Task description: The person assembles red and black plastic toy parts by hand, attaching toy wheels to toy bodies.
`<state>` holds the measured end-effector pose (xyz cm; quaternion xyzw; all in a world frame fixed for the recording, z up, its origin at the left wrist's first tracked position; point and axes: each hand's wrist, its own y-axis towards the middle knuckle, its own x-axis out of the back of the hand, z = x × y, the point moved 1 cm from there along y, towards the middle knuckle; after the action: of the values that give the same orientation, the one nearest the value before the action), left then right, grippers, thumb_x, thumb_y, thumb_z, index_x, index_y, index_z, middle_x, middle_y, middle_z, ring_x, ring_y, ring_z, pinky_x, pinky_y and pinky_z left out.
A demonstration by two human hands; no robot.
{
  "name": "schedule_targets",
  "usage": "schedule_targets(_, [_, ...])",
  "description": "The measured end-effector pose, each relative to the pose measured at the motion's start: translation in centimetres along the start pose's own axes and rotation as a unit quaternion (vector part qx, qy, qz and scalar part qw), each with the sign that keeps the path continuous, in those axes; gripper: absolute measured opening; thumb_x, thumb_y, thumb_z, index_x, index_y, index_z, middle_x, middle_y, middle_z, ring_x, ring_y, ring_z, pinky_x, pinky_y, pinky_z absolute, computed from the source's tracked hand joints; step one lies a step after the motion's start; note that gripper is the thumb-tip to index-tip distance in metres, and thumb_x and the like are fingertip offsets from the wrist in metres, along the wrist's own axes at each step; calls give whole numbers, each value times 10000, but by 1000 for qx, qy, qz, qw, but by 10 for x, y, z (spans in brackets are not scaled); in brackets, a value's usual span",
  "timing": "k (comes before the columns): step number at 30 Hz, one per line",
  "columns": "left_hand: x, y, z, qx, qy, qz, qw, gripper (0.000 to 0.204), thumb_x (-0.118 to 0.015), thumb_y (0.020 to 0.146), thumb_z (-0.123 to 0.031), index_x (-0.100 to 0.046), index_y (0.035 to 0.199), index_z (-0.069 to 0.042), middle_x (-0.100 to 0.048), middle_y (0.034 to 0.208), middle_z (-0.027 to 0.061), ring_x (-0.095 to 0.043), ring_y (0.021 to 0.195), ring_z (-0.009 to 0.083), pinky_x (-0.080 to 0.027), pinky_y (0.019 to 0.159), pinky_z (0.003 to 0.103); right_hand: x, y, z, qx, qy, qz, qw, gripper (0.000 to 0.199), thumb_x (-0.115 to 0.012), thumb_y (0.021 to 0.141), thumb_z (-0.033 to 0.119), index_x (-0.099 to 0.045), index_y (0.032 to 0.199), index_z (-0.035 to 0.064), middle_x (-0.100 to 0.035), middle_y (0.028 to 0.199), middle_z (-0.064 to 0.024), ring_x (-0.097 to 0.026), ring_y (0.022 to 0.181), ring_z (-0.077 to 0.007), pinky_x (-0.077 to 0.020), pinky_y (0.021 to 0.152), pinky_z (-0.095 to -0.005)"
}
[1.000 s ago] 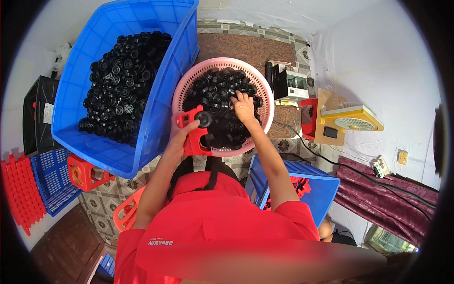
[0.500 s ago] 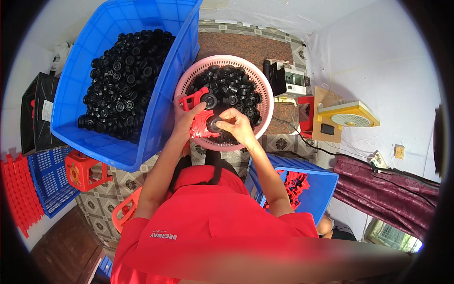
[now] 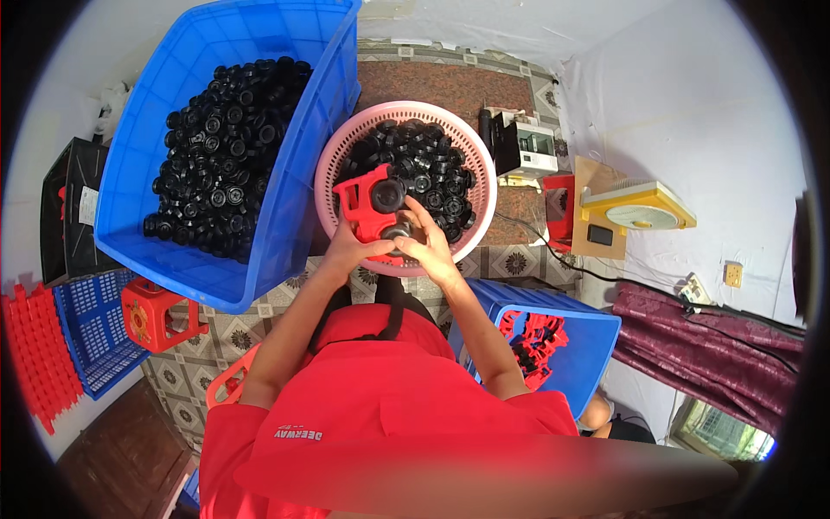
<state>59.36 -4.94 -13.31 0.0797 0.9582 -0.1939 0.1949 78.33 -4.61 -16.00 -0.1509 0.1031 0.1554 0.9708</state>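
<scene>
A red plastic toy truck body [image 3: 361, 201] is held over the pink basket, with a black wheel [image 3: 386, 196] on its upper part. My left hand [image 3: 348, 247] grips the lower end of the truck body, thumb along its edge. My right hand [image 3: 427, 248] has its fingers and thumb closed round a second black wheel [image 3: 397, 231] at the truck's lower side; the fingers partly hide it. Below both hands, many loose black wheels [image 3: 445, 180] fill the round pink basket [image 3: 480, 145].
A big blue crate [image 3: 298, 173] heaped with black wheels stands left of the basket. At lower right, a blue bin [image 3: 571, 363] holds red truck parts [image 3: 538, 342]. A red stool [image 3: 149, 311] is at left; a yellow-white fan [image 3: 644, 212] and a dark cable [image 3: 596, 272] are at right.
Both hands have drawn slightly closer together. The truck has turned, so the upper wheel faces up more. My left hand has slid down to the truck's lower end; my right thumb now presses the lower wheel's near side.
</scene>
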Motion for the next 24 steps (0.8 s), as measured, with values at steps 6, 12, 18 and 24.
schedule_targets(6, [-6,-19,-47,-98,-31,12,995,1104,-913,537,-105,-288,1447,-71,-492,1329,70,-506,1220,189,-434,1040,360,-36,-1,52,186,-137,-26,973,920,-769,686,141,-310,1459,-56,-602,1215,-175,-620,1050,-222,-480,922,-328])
schedule_targets(12, [28,-86,-94,-240,-124,-88,959,1073,-903,565,-141,-302,1450,-64,-474,1347,52,-489,1230,182,-421,1043,351,-82,16,110,200,-51,183,961,850,-780,755,230,-365,1454,-17,-433,1427,-182,-533,1214,-234,-476,951,-338])
schedule_targets(18, [153,-153,-176,-348,-146,-243,894,696,-686,860,-449,-424,1402,-98,-556,1332,75,-543,1231,236,-440,1028,429,-89,22,76,97,-113,12,989,331,-627,944,121,-597,1242,-21,-648,1141,-122,-621,938,-159,-513,837,-285])
schedule_targets(24, [416,-226,-312,-439,-132,-400,794,773,-658,837,-594,-397,1408,-143,-474,1406,130,-520,1236,299,-470,957,496,-94,-4,38,26,-94,8,995,275,-641,937,101,-622,1187,-11,-701,1016,-111,-641,824,-123,-516,755,-244])
